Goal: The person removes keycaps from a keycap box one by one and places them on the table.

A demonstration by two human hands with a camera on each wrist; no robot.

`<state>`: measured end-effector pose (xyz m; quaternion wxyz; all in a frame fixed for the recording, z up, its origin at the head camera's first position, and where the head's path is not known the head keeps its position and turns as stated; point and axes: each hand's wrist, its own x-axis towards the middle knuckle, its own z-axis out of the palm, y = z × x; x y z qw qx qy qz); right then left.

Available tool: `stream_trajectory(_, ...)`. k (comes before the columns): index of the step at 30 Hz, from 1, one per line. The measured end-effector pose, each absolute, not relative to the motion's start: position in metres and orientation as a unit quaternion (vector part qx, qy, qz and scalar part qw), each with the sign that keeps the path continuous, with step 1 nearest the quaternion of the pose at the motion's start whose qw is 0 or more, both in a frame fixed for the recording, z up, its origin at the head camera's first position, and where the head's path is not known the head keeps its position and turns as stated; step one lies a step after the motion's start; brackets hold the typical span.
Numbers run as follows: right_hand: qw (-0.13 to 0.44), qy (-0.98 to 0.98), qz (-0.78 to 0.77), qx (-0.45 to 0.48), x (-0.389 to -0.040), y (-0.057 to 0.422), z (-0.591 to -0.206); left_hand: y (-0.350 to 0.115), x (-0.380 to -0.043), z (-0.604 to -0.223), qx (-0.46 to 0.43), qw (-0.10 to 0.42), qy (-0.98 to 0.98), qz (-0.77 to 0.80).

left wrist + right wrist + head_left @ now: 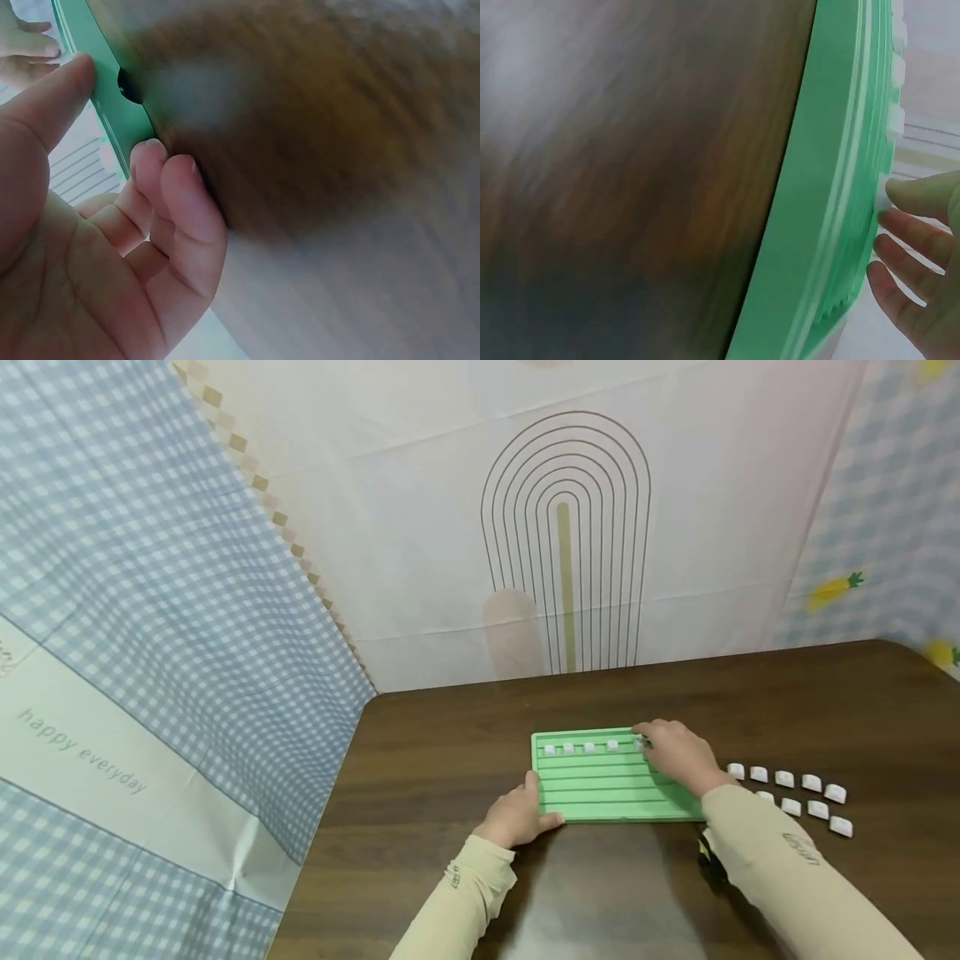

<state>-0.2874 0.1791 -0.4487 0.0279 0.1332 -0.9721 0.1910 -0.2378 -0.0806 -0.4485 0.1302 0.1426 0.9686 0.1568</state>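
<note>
Pinching a small white keycap (pixel 640 743) against the top groove of the green tray (pixel 600 789), the right hand (pixel 675 756) curls over the tray's far right corner, while the left hand (pixel 516 817) grips the near left corner, thumb on the rim and fingers bent at its edge. Four more white keycaps (pixel 580 747) sit in that same top row, with the lower grooves bare. On the brown table (pixel 450 752), loose keycaps (pixel 797 792) lie in two rows just right of the tray, beside the right sleeve (pixel 787 868); patterned cloth walls (pixel 187 610) close in on the left and behind.
</note>
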Motion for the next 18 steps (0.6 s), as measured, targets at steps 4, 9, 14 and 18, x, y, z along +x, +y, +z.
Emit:
stream_trajectory(4, 0.043, -0.974, 0.179, 0.129, -0.290, 0.172, -0.453, -0.079, -0.238, -0.449, 0.144, 0.127, 0.968, 0.159)
stream_trajectory(9, 0.062, -0.975, 0.171, 0.124, -0.293, 0.170, -0.455, -0.079, -0.238, -0.449, 0.146, 0.123, 0.968, 0.165)
stream_trajectory(14, 0.062, -0.976, 0.168, 0.123, -0.291, 0.174, -0.451, -0.078, -0.238, -0.450, 0.152, 0.125, 0.967, 0.163)
stream_trajectory(18, 0.063, -0.976, 0.177, 0.112, -0.286, 0.192, -0.439, -0.077, -0.238, -0.449, 0.153, 0.133, 0.965, 0.170)
